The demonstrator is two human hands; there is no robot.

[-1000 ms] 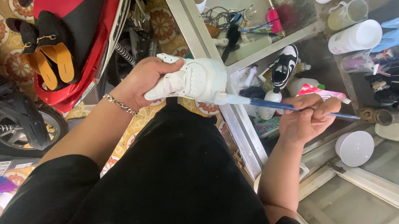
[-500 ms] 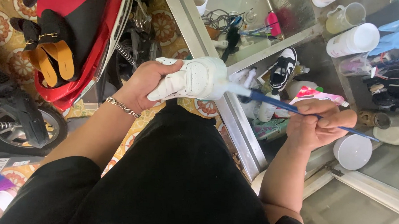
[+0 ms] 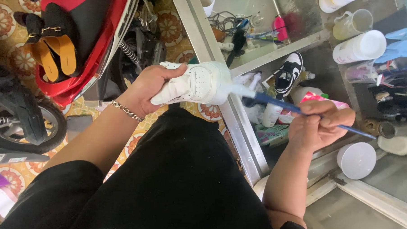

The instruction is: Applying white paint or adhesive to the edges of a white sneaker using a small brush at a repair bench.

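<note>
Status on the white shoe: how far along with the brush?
Done: cannot tell; the shoe looks uniformly white. In hand: left hand grips the shoe, right hand holds the blue brush, its blurred tip at the toe. Left: the other sides are hidden, so unclear.

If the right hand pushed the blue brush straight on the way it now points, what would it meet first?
Most likely the toe of the white sneaker, which the left hand holds up. The right hand aims the blue brush leftward at it; the blurred tip seems just short of the toe, though depth is unclear.
</note>
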